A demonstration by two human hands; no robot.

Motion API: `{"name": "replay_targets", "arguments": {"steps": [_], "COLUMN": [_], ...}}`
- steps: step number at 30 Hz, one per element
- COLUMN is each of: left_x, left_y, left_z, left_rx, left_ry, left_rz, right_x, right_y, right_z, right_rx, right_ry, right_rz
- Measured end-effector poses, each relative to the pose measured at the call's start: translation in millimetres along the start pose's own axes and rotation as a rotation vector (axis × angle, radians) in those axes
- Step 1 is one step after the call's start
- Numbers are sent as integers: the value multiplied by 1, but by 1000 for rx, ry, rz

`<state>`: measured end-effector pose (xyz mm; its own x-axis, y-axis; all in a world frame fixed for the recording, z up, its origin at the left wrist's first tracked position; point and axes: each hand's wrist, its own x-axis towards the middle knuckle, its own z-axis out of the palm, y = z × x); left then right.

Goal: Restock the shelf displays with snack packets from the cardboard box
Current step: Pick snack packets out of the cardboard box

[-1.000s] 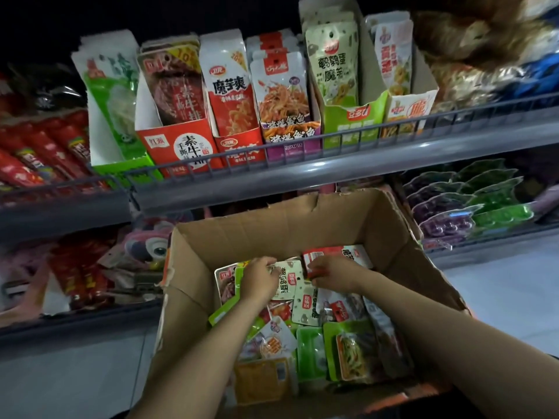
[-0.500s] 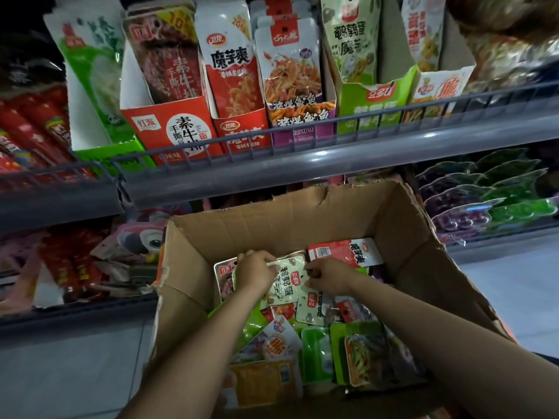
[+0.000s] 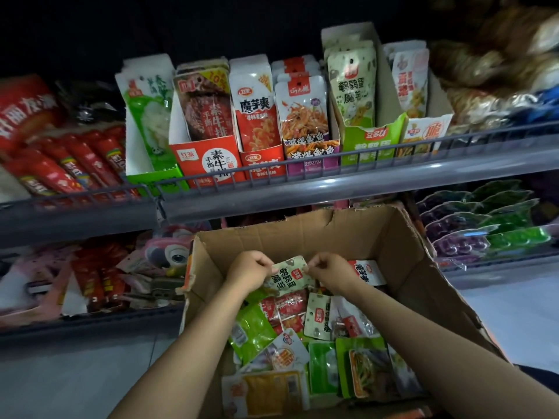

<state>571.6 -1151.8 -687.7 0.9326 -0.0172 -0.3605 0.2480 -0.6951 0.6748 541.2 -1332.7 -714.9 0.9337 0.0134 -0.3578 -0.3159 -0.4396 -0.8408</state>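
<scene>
Above the cardboard box, both hands pinch a pale green speckled packet.

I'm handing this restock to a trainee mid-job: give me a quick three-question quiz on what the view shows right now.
1. True or false: both hands, left and right, pinch the same pale green quail egg packet.
2. Multiple choice: the matching display on the upper shelf is the A) red display box, B) green display box, C) purple display box.
3. Fill in: the held packet is above the open ___.

Key: 1 true; 2 B; 3 cardboard box.
</scene>
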Motion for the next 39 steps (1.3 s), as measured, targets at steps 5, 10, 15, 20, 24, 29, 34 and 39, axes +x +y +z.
{"name": "replay_targets", "arguments": {"steps": [5,10,15,20,24,29,34,39], "left_x": [-23,-51,-71,-76,-76,-67,-55,-38], "left_y": [20,42,71,115,151,193,228,261], "left_z": [-27,-46,-52,-59,-63,-67,-70,-75], "left_rx": [-203,-467,-619,-784,-806,-714,-624,-652], "left_ry": [101,203,244,190,142,122,130,159], "left_rz": [70,117,150,165,221,304,403,468], "right_x": [-19,-40,-55,-64,-68,-69,-62,-52], "right_y": [-40,-76,-102,-125,-140,-161,-179,-196], "right_z": [-18,-40,-62,-94,-127,-169,-200,-222], "right_rx": [125,242,380,529,339,238,122,58], "right_ry": [76,56,95,141,308,417,524,581], "right_rz": [-137,-217,-263,-308,-400,-462,-503,-545]}}
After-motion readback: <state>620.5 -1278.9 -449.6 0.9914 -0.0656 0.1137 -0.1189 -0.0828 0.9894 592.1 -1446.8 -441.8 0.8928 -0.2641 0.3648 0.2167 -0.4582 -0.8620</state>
